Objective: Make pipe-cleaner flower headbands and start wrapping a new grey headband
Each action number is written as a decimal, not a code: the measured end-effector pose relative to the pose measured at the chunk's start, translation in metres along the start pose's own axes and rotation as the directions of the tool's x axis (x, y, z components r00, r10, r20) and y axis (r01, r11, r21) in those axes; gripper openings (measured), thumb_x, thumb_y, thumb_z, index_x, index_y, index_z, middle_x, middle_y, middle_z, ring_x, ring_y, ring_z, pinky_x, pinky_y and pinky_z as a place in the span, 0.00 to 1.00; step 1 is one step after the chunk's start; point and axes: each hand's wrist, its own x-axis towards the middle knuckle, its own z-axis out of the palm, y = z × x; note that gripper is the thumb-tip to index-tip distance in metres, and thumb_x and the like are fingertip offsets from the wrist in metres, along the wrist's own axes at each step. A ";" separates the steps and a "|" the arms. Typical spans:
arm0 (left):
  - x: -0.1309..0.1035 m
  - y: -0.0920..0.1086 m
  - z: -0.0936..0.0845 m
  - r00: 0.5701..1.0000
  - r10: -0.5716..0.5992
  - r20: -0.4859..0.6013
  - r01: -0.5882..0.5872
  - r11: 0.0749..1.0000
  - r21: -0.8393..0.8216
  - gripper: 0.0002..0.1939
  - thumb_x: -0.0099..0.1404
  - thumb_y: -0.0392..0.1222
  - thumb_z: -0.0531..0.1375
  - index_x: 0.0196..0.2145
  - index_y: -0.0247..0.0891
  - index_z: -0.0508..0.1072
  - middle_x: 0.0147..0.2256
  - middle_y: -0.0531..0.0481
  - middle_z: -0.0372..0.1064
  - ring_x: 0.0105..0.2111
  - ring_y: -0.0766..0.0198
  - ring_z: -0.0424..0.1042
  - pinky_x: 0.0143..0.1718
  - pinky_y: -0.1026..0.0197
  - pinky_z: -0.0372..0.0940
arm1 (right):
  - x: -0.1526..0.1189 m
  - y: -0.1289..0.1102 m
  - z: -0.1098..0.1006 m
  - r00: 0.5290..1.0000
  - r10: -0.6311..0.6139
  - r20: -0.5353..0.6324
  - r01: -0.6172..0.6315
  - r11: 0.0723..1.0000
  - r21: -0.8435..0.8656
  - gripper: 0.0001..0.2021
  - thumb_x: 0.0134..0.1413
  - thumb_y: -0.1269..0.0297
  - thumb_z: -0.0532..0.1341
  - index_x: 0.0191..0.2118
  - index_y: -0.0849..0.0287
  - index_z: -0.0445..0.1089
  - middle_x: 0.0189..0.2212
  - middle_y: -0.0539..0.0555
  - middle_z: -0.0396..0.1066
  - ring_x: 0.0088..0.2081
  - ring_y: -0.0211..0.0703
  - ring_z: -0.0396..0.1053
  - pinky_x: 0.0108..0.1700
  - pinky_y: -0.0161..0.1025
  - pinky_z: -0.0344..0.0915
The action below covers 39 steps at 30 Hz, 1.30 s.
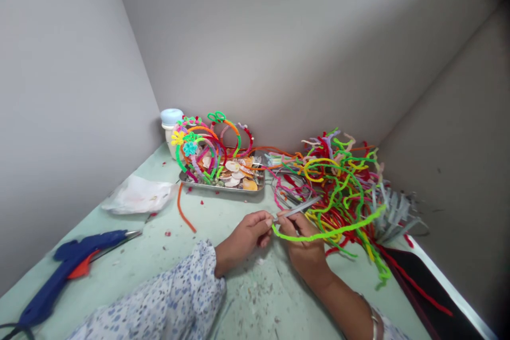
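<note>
My left hand [254, 227] pinches with thumb and forefinger at one end of a lime-green pipe cleaner [330, 234]. My right hand [306, 247] is closed close beside it, fingertips nearly touching those of the left. A thin grey strip [300, 207] sticks out from the right fingers, up and to the right. The pipe cleaner bends at the fingertips, then runs across the front of the right hand and rises to a free end at the right. Exactly how the strip and pipe cleaner meet is hidden by the fingers.
A metal tray [223, 189] holds shells and several pipe-cleaner headbands [199, 154]. Tangled pipe cleaners [342, 186] and grey strips [396, 218] are heaped at right. At left lie a blue glue gun [74, 265] and a plastic bag [139, 196]; a white jar [171, 119] stands behind.
</note>
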 end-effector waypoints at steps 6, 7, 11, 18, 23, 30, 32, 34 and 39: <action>-0.001 0.000 0.000 1.000 0.011 0.000 -0.011 1.000 -0.005 0.12 0.60 0.46 0.57 0.27 0.34 0.64 0.20 0.56 0.55 0.17 0.74 0.52 0.20 0.66 0.44 | 0.000 -0.001 0.000 1.000 -0.002 0.004 0.002 1.000 -0.001 0.08 0.58 0.62 0.56 0.31 0.58 0.69 0.25 0.49 0.68 0.27 0.38 0.64 0.31 0.34 0.60; -0.001 0.000 0.000 1.000 0.018 0.000 -0.018 1.000 -0.006 0.12 0.60 0.46 0.57 0.27 0.34 0.64 0.21 0.56 0.56 0.17 0.74 0.53 0.20 0.66 0.45 | 0.000 0.000 0.000 1.000 -0.001 0.004 0.001 1.000 0.009 0.08 0.58 0.62 0.56 0.31 0.58 0.68 0.25 0.49 0.67 0.27 0.38 0.64 0.31 0.33 0.60; -0.001 0.000 -0.001 0.999 0.038 -0.005 -0.038 0.999 -0.037 0.12 0.60 0.47 0.57 0.28 0.34 0.66 0.23 0.53 0.60 0.18 0.74 0.56 0.21 0.66 0.48 | 0.000 0.001 0.000 1.000 0.013 0.005 -0.013 0.998 0.068 0.08 0.58 0.62 0.55 0.32 0.58 0.68 0.25 0.48 0.66 0.26 0.37 0.62 0.30 0.33 0.60; 0.000 -0.002 -0.003 0.999 0.022 -0.028 -0.023 0.999 -0.039 0.12 0.59 0.47 0.58 0.27 0.34 0.66 0.22 0.54 0.60 0.17 0.73 0.56 0.20 0.67 0.48 | -0.001 0.004 0.003 0.996 0.080 -0.027 -0.078 0.995 0.069 0.08 0.56 0.60 0.58 0.32 0.58 0.69 0.26 0.50 0.70 0.27 0.38 0.66 0.30 0.34 0.61; 0.000 -0.003 -0.002 0.999 0.033 -0.020 -0.033 0.999 0.003 0.12 0.60 0.46 0.57 0.28 0.34 0.66 0.22 0.55 0.58 0.17 0.74 0.55 0.20 0.67 0.47 | -0.001 0.006 0.007 0.993 0.109 -0.045 -0.101 0.982 0.158 0.06 0.55 0.61 0.59 0.34 0.58 0.67 0.26 0.50 0.70 0.28 0.39 0.68 0.31 0.35 0.64; -0.002 -0.002 -0.002 0.997 0.074 -0.032 -0.071 0.994 0.088 0.08 0.56 0.41 0.60 0.31 0.34 0.66 0.20 0.56 0.58 0.19 0.72 0.55 0.22 0.67 0.51 | -0.002 0.010 0.007 0.988 0.144 -0.046 -0.135 0.978 0.159 0.07 0.55 0.60 0.58 0.34 0.58 0.66 0.27 0.51 0.69 0.29 0.40 0.68 0.31 0.36 0.64; -0.002 -0.002 -0.002 0.993 0.095 -0.066 -0.086 0.989 0.119 0.10 0.55 0.41 0.61 0.31 0.34 0.65 0.21 0.57 0.58 0.20 0.72 0.54 0.22 0.67 0.51 | -0.002 0.011 0.007 0.988 0.151 -0.040 -0.143 0.976 0.162 0.07 0.55 0.60 0.58 0.34 0.58 0.67 0.27 0.51 0.69 0.29 0.40 0.68 0.31 0.36 0.64; -0.002 -0.003 0.000 0.989 0.100 -0.107 -0.083 0.986 0.146 0.11 0.55 0.42 0.62 0.30 0.34 0.64 0.21 0.57 0.57 0.20 0.73 0.54 0.22 0.67 0.50 | -0.002 0.011 0.008 0.986 0.163 -0.036 -0.154 0.972 0.177 0.07 0.55 0.59 0.59 0.34 0.58 0.67 0.27 0.51 0.70 0.29 0.40 0.68 0.31 0.36 0.64; 0.000 -0.006 0.001 0.982 0.113 -0.148 -0.087 0.981 0.172 0.12 0.55 0.44 0.61 0.30 0.34 0.64 0.20 0.58 0.56 0.19 0.73 0.54 0.20 0.68 0.50 | 0.000 0.011 0.008 0.980 0.196 -0.032 -0.186 0.963 0.197 0.09 0.53 0.58 0.60 0.34 0.58 0.67 0.27 0.51 0.70 0.29 0.40 0.68 0.31 0.36 0.65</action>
